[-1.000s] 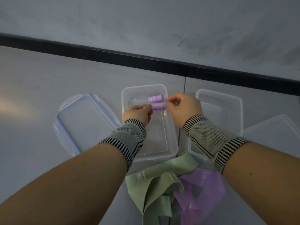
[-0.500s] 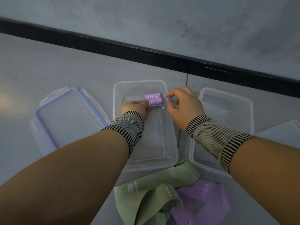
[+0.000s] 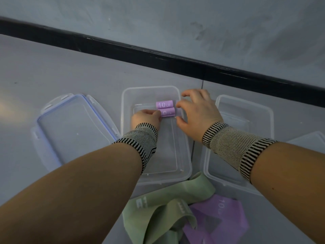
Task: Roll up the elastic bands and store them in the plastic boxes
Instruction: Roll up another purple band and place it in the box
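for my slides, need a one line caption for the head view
Left hand touches the nearer of two rolled purple bands in the middle clear box; right hand open beside them.

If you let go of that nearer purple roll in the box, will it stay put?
The nearer purple roll is round on smooth clear plastic, so it may roll toward you. It may also spring loose, being only wound elastic. The far roll beside it blocks movement away; the left hand touches its end.

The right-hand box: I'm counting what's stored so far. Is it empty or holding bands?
Empty as far as shows: the right-hand box shows only clear plastic; the right forearm hides part.
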Available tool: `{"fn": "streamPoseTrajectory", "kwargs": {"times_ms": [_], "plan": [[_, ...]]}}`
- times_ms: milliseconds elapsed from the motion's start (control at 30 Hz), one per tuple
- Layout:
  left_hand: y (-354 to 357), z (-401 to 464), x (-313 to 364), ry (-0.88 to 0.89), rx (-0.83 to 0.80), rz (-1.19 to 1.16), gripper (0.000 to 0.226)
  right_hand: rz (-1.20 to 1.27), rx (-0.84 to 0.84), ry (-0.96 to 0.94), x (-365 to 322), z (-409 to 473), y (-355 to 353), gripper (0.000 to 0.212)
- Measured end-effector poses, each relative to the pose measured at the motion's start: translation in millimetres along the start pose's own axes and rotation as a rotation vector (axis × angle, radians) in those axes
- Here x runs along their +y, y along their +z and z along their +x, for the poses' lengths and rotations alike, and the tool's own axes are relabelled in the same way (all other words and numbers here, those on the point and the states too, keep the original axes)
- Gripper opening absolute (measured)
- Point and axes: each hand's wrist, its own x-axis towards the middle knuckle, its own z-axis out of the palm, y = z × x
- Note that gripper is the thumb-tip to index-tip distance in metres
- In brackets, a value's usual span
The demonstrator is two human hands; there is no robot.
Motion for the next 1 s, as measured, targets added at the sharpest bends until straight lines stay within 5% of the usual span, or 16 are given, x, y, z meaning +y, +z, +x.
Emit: {"fn": "streamPoseTrajectory", "kwargs": {"times_ms": [367,533,700,1000], "plan": [[4,-8,5,0.058,0.070,0.129,0.006,-0.234,-0.294,-0.129,-6,20,-5,0.040],[1,-6,9,0.077,0.053,0.181,0.012,-0.285,-0.299,-0.230,-12,19,-6,0.037],[-3,-2,6,0.090,0.012,0.204,0.006,-0.516,-0.446,-0.360,-30,16,5,0.053],[-8,-1,5,0.170,-0.003,0.241,0.006,-0.629,-0.501,-0.165,-41,16,22,0.073]]}}
